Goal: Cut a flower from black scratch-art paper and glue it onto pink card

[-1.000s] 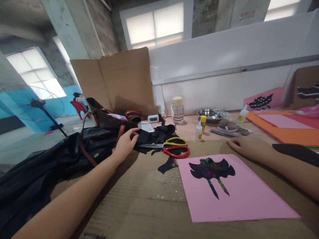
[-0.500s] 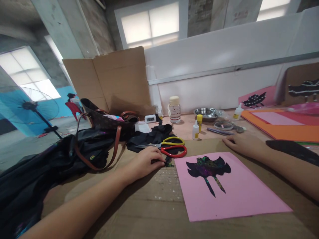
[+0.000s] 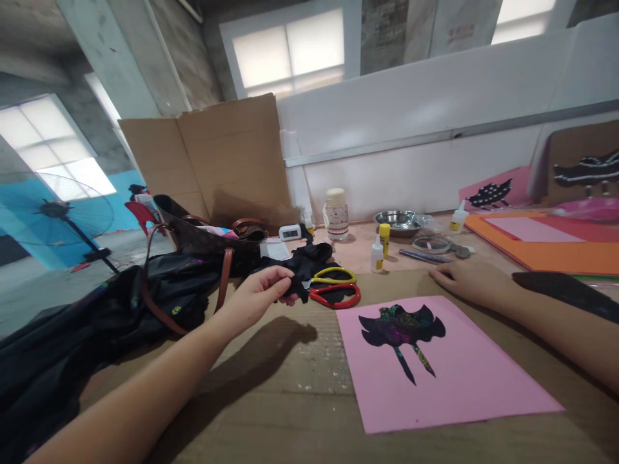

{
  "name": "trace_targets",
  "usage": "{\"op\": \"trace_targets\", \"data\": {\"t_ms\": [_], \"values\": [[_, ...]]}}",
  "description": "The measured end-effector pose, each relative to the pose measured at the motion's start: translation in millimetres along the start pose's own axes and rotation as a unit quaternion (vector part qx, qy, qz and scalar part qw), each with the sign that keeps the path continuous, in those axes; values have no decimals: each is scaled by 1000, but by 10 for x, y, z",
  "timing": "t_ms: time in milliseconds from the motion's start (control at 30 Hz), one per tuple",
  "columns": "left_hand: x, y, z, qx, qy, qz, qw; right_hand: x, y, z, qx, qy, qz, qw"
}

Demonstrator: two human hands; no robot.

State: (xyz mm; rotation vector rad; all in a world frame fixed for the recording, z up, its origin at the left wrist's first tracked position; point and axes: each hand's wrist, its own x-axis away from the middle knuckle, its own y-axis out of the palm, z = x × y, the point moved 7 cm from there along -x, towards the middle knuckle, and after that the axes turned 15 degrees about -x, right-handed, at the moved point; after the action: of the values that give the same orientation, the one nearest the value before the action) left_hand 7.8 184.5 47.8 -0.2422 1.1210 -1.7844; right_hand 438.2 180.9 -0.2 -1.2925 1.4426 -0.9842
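My left hand is raised a little over the cardboard, its fingers pinched on a small black scrap. Just beyond it lie scissors with one yellow and one red handle, on crumpled black fabric. My right hand rests on the table behind the pink sheet, near the dark pens; its fingers are bent down and whatever is under them is hidden. On the pink sheet sits a shiny black cut-out shape with two narrow strips below it.
Glue bottles, a yellow glue stick, a metal bowl and a jar stand behind. A handbag and black fabric are at left, orange sheets at right.
My left hand has lifted from the cardboard and moved left, with the small black scrap now between its fingers. My right hand stays in place.
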Motion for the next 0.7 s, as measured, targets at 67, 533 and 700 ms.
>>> {"op": "trace_targets", "data": {"t_ms": [67, 533, 700], "values": [[4, -68, 37, -6, -2, 21, 1000, 1, -2, -10, -1, -2, 2, 1000], [157, 193, 257, -236, 153, -55, 958, 45, -39, -83, 17, -7, 1, 1000], [88, 261, 183, -263, 136, 37, 954, 29, -19, -89, 6, -9, -10, 1000]]}}
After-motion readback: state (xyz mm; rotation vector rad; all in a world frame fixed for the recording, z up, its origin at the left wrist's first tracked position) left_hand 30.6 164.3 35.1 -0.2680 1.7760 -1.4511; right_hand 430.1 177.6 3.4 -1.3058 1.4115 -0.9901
